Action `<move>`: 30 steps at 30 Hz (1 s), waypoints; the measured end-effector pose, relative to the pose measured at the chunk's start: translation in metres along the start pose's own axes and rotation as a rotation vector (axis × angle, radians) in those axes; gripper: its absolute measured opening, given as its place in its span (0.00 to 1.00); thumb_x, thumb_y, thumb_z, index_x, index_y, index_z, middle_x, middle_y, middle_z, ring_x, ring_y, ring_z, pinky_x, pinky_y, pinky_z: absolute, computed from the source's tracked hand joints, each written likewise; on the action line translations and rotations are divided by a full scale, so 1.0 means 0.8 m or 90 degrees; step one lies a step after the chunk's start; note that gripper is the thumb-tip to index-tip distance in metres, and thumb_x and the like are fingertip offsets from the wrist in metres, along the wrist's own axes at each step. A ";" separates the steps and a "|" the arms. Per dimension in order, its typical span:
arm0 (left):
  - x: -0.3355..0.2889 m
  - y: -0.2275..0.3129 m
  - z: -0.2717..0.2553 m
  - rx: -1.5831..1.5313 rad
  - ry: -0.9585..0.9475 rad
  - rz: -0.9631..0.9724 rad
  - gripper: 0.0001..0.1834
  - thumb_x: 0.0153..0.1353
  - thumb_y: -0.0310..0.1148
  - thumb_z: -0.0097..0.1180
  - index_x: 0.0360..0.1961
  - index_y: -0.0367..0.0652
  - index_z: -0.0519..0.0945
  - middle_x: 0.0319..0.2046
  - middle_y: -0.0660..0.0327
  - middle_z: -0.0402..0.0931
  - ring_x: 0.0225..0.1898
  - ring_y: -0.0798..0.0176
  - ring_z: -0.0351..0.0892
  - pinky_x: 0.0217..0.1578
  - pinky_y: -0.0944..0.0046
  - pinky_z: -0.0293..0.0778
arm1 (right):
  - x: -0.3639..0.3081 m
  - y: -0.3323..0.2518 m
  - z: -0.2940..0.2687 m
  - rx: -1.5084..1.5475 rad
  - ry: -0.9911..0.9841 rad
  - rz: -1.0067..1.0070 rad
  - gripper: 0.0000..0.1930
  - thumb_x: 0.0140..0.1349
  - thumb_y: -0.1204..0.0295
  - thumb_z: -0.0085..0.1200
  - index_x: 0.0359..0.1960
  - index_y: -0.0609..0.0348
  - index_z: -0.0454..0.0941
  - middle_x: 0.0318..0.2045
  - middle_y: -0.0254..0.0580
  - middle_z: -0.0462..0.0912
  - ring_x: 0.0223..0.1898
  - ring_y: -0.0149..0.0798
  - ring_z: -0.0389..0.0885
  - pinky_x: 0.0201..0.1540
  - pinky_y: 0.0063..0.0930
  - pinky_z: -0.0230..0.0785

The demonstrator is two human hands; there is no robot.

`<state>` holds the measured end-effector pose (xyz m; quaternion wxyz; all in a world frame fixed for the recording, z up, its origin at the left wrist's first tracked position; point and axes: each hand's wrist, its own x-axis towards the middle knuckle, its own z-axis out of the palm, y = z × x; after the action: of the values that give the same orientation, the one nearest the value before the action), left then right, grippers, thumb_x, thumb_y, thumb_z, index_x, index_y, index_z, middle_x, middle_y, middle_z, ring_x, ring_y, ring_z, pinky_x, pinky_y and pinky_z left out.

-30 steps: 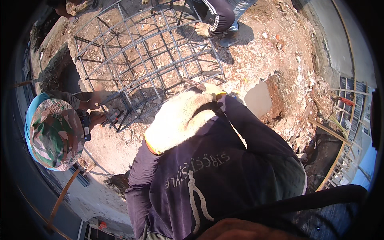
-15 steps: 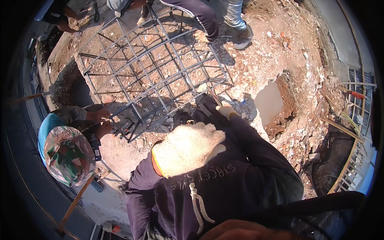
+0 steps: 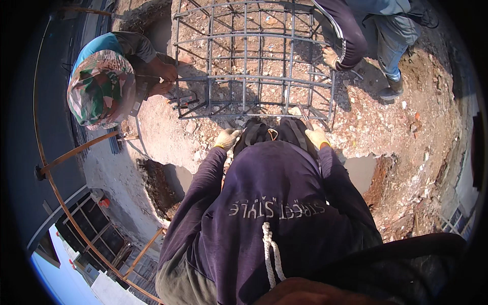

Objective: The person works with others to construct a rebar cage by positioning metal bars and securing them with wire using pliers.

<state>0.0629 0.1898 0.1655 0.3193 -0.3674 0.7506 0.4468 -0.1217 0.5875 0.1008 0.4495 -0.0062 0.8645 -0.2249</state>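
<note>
My left hand (image 3: 227, 138), in a pale knit glove with a yellow cuff, is low beside my left knee; its fingers are too small and turned away to read. By my right knee, my gloved right hand (image 3: 317, 136) is closed around a slim brownish hand tool (image 3: 305, 117), whose far end points at the near edge of a rebar cage (image 3: 245, 79). The tool's tip is hard to make out. The cage lies over the rubble just ahead of my knees, built of long ribbed bars and square ties.
A co-worker in a camouflage hat (image 3: 101, 91) crouches at the cage's left end, hands at its bars. Another person's gloved hand (image 3: 330, 57) is at its right side. Pits with grey water (image 3: 362, 172) lie right and left of me. Wooden poles (image 3: 79, 151) stand at left.
My left hand has dropped from in front of my chest to beside my left knee. The view has turned, so the cage now sits level and higher. My right hand keeps the tool.
</note>
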 end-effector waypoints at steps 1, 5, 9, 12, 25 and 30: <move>0.000 -0.016 0.001 0.002 0.078 0.012 0.31 0.66 0.53 0.56 0.45 0.29 0.83 0.37 0.48 0.85 0.38 0.59 0.85 0.40 0.60 0.77 | 0.010 -0.008 -0.004 -0.018 -0.007 -0.024 0.31 0.54 0.53 0.56 0.53 0.66 0.76 0.51 0.69 0.80 0.56 0.64 0.77 0.59 0.48 0.69; 0.004 -0.005 0.030 -0.115 0.172 -0.041 0.27 0.63 0.47 0.61 0.47 0.29 0.83 0.41 0.48 0.86 0.43 0.56 0.85 0.44 0.60 0.77 | 0.051 -0.003 -0.035 -0.089 -0.049 -0.056 0.29 0.55 0.54 0.56 0.51 0.66 0.77 0.51 0.69 0.80 0.56 0.64 0.77 0.58 0.47 0.69; -0.023 0.048 0.064 0.033 0.219 -0.005 0.28 0.63 0.52 0.60 0.47 0.33 0.84 0.41 0.43 0.85 0.46 0.46 0.85 0.48 0.54 0.78 | 0.059 -0.033 -0.063 -0.153 -0.111 -0.074 0.28 0.54 0.55 0.55 0.50 0.65 0.77 0.51 0.66 0.80 0.57 0.62 0.77 0.58 0.48 0.69; -0.017 0.048 0.062 0.043 0.217 0.015 0.30 0.62 0.54 0.61 0.46 0.33 0.84 0.40 0.45 0.86 0.44 0.47 0.86 0.47 0.55 0.78 | 0.058 -0.057 -0.074 -0.178 -0.123 -0.083 0.29 0.53 0.55 0.56 0.52 0.64 0.77 0.52 0.65 0.80 0.57 0.61 0.77 0.58 0.49 0.70; 0.091 0.184 0.053 -0.872 -0.144 0.018 0.20 0.66 0.50 0.63 0.44 0.44 0.80 0.33 0.63 0.79 0.33 0.60 0.78 0.36 0.54 0.78 | -0.083 -0.279 -0.067 -0.021 -0.115 -0.304 0.24 0.59 0.58 0.56 0.50 0.66 0.74 0.46 0.63 0.80 0.50 0.61 0.79 0.51 0.48 0.70; 0.046 0.198 0.055 -1.044 -0.047 -0.101 0.15 0.71 0.47 0.56 0.36 0.46 0.75 0.27 0.58 0.77 0.32 0.49 0.78 0.41 0.39 0.79 | -0.112 -0.253 -0.056 0.009 -0.146 -0.296 0.38 0.62 0.44 0.58 0.61 0.66 0.73 0.57 0.58 0.79 0.59 0.53 0.78 0.60 0.38 0.69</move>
<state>-0.0821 0.2723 0.1871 0.0043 -0.5208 0.1468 0.8409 -0.1419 0.4419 0.2720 0.4806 -0.2270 0.7818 -0.3259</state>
